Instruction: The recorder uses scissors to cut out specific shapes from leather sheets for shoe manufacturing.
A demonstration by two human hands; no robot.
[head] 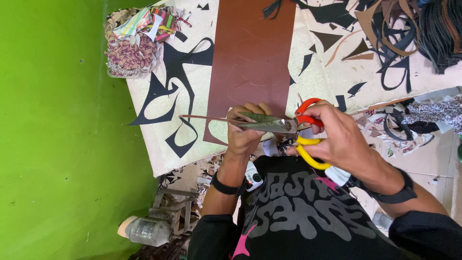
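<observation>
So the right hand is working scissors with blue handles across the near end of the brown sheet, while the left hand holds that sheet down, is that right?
Not quite: the scissors have one red and one yellow handle, not blue. The head view shows this. The rest stands: the right hand works them across the near end of the brown sheet, and the left hand holds that sheet down.

black top with grey lettering and pink accents, black sleeves pushed up, what looks like black wristbands.
</observation>
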